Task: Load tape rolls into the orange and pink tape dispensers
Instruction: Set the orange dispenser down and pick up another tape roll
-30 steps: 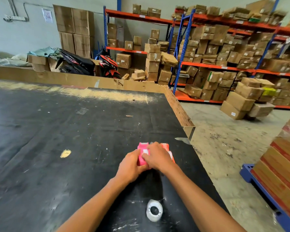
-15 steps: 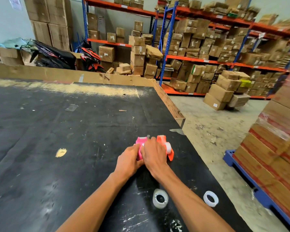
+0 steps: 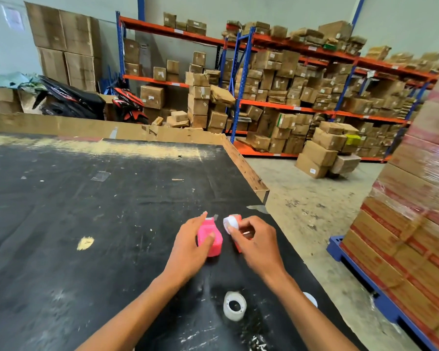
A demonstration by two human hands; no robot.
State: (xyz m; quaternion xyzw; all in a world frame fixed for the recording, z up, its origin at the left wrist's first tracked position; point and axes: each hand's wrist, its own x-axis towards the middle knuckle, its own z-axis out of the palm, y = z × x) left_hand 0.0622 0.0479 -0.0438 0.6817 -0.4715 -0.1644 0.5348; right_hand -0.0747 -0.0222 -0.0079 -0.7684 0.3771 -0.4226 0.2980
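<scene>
Fingers of left hand (image 3: 188, 247) curled around pink dispenser (image 3: 210, 236), right hand (image 3: 259, 243) gripping orange dispenser (image 3: 236, 224).

one head-worn view looks forward and down over the black table (image 3: 61, 224), close above it.

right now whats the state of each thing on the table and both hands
pink dispenser: on the table, left hand gripping it
orange dispenser: mostly hidden under the right hand, white part showing at its top
left hand: closed around the pink dispenser
right hand: fingers on the orange dispenser
tape roll: loose on the table, not loaded
second tape roll: mostly hidden behind the right forearm
table: black, scuffed
</scene>
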